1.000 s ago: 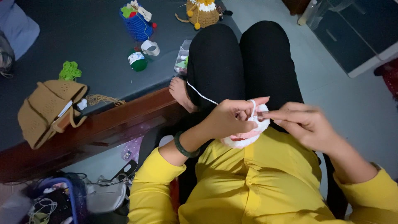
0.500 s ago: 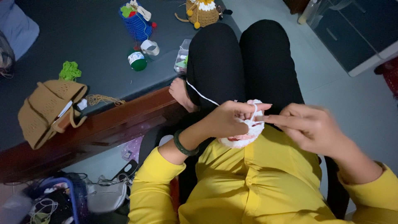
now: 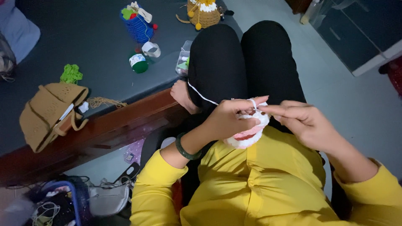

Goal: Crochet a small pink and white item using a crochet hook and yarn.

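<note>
Both hands busy on a small fluffy white-and-pink crocheted piece [image 3: 247, 136], held over the lap.

Left hand [image 3: 228, 121] grips it, white yarn strand [image 3: 201, 95] looped over a finger; right hand [image 3: 303, 123] pinches at its top edge, maybe around a hook, hard to see. Brown crocheted bag [image 3: 48, 113] sits near the dark tabletop's [image 3: 75, 37] front edge.

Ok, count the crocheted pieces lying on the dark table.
4: a brown bag at the left edge, a green scrap above it, a blue basket at the top, a tan and yellow piece beside it. More may be hidden.
</note>
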